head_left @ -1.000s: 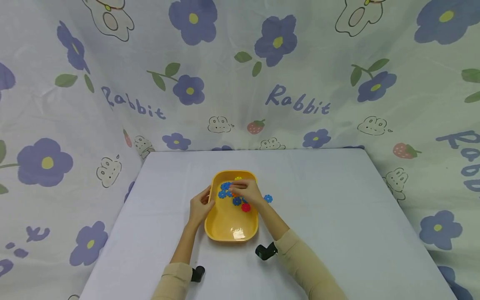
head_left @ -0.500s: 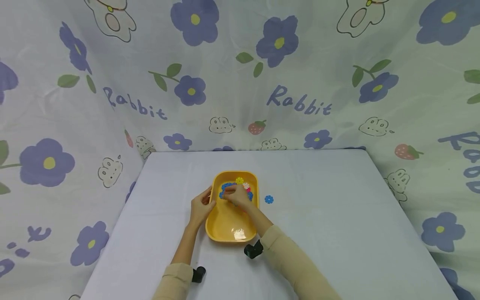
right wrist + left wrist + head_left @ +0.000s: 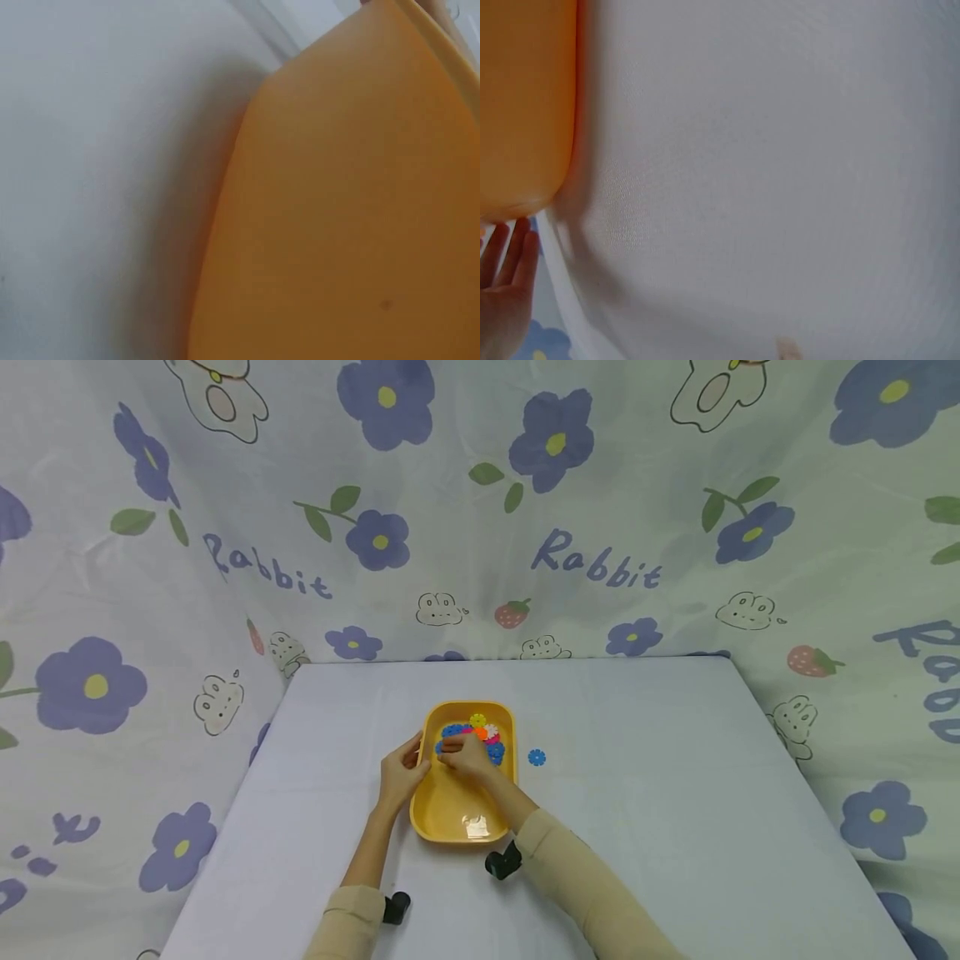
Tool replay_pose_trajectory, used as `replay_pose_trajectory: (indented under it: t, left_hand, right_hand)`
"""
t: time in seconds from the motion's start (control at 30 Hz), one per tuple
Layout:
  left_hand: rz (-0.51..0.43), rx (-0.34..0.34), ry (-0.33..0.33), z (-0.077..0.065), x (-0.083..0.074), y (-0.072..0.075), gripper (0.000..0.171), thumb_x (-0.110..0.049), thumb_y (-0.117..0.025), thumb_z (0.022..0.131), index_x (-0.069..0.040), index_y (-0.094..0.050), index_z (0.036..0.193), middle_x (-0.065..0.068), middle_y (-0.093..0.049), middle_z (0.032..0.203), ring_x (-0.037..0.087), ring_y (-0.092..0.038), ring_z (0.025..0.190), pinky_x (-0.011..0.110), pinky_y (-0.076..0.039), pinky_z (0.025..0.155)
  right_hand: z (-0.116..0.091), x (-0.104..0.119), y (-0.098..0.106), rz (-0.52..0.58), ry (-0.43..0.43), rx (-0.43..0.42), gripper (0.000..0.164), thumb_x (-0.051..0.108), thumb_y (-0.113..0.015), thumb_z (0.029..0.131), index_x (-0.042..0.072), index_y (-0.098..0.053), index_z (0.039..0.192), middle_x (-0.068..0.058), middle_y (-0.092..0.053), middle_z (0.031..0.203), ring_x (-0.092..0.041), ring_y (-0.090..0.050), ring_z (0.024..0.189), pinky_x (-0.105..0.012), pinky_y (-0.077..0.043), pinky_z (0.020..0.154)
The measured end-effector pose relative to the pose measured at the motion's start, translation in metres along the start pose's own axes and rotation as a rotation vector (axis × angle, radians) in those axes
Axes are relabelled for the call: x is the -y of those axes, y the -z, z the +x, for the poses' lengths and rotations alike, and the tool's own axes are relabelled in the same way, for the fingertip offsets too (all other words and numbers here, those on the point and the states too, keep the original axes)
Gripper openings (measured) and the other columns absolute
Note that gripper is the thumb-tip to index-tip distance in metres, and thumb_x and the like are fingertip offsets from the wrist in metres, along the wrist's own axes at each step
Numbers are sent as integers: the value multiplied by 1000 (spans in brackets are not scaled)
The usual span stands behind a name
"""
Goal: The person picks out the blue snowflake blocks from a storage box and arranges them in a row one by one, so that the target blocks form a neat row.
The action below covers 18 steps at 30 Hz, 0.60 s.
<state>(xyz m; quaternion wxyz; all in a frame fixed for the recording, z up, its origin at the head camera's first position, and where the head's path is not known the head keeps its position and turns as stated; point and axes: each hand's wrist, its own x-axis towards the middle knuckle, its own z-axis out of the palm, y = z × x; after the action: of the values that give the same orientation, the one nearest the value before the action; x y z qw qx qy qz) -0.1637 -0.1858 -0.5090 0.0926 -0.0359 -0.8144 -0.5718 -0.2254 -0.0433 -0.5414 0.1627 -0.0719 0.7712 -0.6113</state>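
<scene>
A yellow tray (image 3: 450,802) lies on the white table. My left hand (image 3: 400,772) grips its left side, thumb at the rim and fingers along the outer wall. In the left wrist view, the fingers (image 3: 514,259) reach up to the tray's side. My right hand (image 3: 467,756) is over the tray, fingertips bent down among small flower-shaped plastic discs. Blue discs (image 3: 452,731) sit just beyond those fingers, and others (image 3: 495,752) to their right. I cannot tell whether the fingers pinch a disc. Yellow (image 3: 477,720), orange (image 3: 481,733) and white discs (image 3: 492,730) cluster at the far end.
One blue disc (image 3: 537,757) lies on the table (image 3: 637,793) just right of the tray. A patterned cloth (image 3: 480,543) hangs behind and along both sides. The right wrist view shows mostly the tray's outer wall (image 3: 337,187).
My right hand has moved left and slightly nearer inside the tray, uncovering the orange, white and pink discs. My left hand stays on the tray's left side.
</scene>
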Motion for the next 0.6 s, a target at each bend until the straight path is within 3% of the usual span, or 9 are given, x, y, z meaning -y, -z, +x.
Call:
replay_pose_trajectory:
  t: [0.23, 0.47, 0.6]
  left_hand:
    - [-8, 7, -9, 1, 2, -1, 51, 12, -57, 78, 14, -48, 128, 37, -55, 117, 50, -58, 100, 53, -50, 84]
    - [-4, 6, 6, 0, 1, 0, 51, 13, -56, 79, 14, -48, 129, 36, -54, 120, 50, -58, 102, 50, -50, 86]
    - [11, -2, 3, 0, 0, -1, 50, 13, -57, 79, 13, -48, 128, 35, -55, 118, 48, -59, 101, 48, -51, 86]
  right_hand:
    - [0, -4, -1, -101, 41, -170, 25, 2, -66, 82, -9, -67, 105, -19, -69, 100, -31, -66, 94, -35, -55, 79]
    - [-2, 1, 0, -66, 40, -7, 34, 2, -66, 83, -11, -62, 114, -22, -65, 111, -33, -63, 105, -33, -54, 84]
    - [-4, 2, -1, -48, 56, 11, 35, 2, -66, 83, -12, -61, 115, -23, -65, 112, -33, -62, 105, -34, -54, 84]
